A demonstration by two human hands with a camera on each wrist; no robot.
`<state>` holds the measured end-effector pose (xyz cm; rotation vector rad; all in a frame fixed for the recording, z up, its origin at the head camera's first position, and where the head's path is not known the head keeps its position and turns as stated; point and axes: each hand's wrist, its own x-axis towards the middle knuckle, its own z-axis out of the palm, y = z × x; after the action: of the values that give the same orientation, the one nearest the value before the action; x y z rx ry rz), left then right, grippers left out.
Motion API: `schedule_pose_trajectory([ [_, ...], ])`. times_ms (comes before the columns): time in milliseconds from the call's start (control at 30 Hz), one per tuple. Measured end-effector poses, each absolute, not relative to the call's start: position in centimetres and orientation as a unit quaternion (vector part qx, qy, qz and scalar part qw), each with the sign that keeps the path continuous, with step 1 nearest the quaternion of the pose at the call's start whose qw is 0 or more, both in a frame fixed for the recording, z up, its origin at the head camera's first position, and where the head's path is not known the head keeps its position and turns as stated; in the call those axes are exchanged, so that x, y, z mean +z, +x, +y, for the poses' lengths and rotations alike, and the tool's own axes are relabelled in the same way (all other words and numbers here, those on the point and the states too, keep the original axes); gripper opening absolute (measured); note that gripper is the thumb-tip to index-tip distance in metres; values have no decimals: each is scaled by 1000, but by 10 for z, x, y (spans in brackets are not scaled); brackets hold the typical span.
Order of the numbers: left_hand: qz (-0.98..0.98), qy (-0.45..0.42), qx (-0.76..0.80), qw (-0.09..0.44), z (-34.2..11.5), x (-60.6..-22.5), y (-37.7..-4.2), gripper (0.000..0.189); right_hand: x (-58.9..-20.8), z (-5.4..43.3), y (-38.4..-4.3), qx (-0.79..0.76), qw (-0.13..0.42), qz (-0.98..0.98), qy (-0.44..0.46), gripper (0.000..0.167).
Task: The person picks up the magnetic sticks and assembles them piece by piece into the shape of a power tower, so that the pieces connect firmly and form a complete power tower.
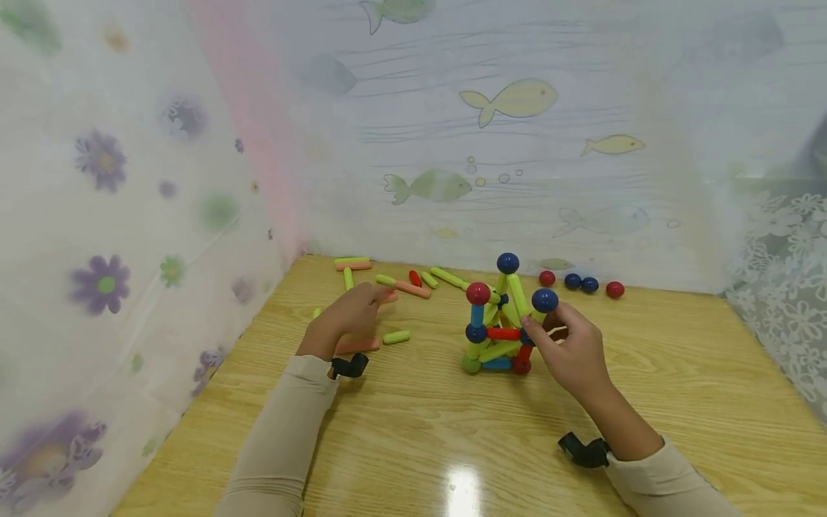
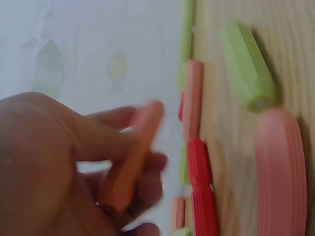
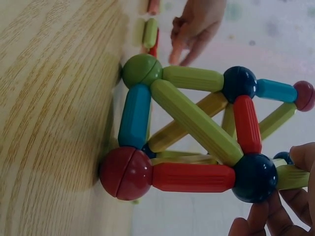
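My left hand (image 1: pixel 349 316) is over the loose sticks on the left and pinches a salmon-orange stick (image 2: pixel 135 157) between thumb and fingers; the stick is slightly blurred. At the right stands a frame of sticks and balls (image 3: pixel 197 125), with green, red and blue sticks joined by coloured balls. My right hand (image 1: pixel 575 352) grips its near right upright, a short green stick (image 3: pixel 291 176) next to a dark blue ball (image 3: pixel 255 178). Red (image 1: pixel 478 293) and blue balls (image 1: pixel 507 263) top the frame. Its lower green ball (image 3: pixel 141 70) and red ball (image 3: pixel 126 173) are at table level.
Loose sticks lie left and behind, among them a green one (image 1: pixel 396 337), a salmon one (image 1: pixel 357 346) and a red one (image 2: pixel 202 184). Red (image 1: pixel 615 289) and blue balls (image 1: pixel 572 281) sit along the back edge, against a fish-print curtain (image 1: pixel 517 143). A flowered curtain (image 1: pixel 161 251) borders the left.
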<state>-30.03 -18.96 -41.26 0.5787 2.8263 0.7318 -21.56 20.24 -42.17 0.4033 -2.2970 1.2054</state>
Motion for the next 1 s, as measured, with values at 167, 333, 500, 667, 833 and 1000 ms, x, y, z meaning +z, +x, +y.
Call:
schedule_pose_trajectory([
  [167,916,203,347,5,-182,-401,-299,36,-422,202,-216,444,255,-846,151,12],
  [333,884,246,390,-78,-164,-373,-283,25,-422,202,-217,442,256,-846,151,11],
  [500,840,309,419,-155,-138,-344,-250,22,-423,202,-217,442,255,-847,150,11],
  [667,781,417,400,-235,-105,-331,-220,21,-423,202,-217,441,255,-847,150,12],
  [833,784,433,298,-330,-72,-340,-202,22,-423,201,-217,438,257,-848,147,13],
  [1000,797,405,225,-387,-46,-364,-196,26,-424,201,-218,440,260,-846,150,15],
])
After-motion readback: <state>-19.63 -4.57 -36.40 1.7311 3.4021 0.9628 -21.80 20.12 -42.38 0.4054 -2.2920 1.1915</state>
